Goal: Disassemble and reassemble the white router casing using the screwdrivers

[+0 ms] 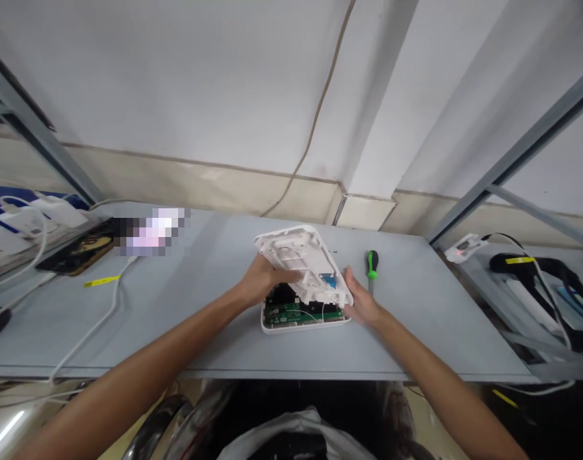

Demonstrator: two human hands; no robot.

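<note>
A white plastic cover [303, 259] is tilted up over a white housing [305, 329], its ribbed inner side showing. Inside the housing lies a green circuit board [291, 315] with thin white wires. My left hand [267, 279] grips the cover at its left edge, thumb across the inner side. At the cover's lower right corner, my right hand [361, 300] holds the edge, close to the housing's right side. A small blue part [328, 280] shows within the cover.
A green and black screwdriver [372, 265] lies just right of the device. Left on the table [214, 236] are a phone [80, 248], white cables and chargers. A white gadget [465, 248] and black straps [525, 268] are at the right, beyond a metal frame post.
</note>
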